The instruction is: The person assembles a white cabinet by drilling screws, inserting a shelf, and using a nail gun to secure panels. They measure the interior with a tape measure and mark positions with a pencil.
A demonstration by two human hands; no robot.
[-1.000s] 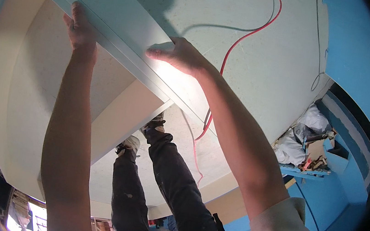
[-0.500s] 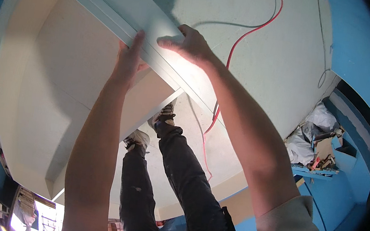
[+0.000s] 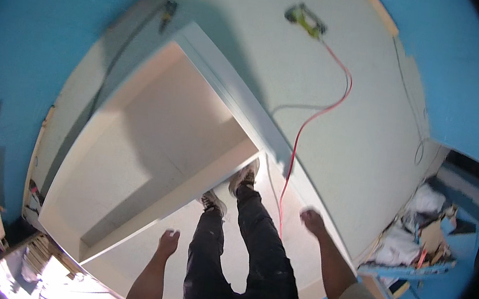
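Note:
A large white open cabinet frame [image 3: 233, 104] lies on the floor, with a divider board [image 3: 186, 194] splitting it into compartments. I stand inside the nearer one, beside the divider. My left hand [image 3: 168, 242] hangs over that compartment, loosely closed, with nothing seen in it and apart from the boards. Near the frame's right side board [image 3: 331, 232] is my right hand [image 3: 313, 219], curled and a little blurred; nothing shows in it. Whether it brushes that board is hard to tell.
A red cord or hose [image 3: 350, 88] runs from a green power tool [image 3: 306, 20] across the right board into my compartment. Beyond the far corner lies a dark tool [image 3: 168, 16]. Bagged scraps [image 3: 421, 231] are piled at right, and blue panels [image 3: 470, 70] border the floor.
Both hands have let go of the frame's long board and come back toward my body. My view has shifted, bringing the green tool and the frame's far corner into sight.

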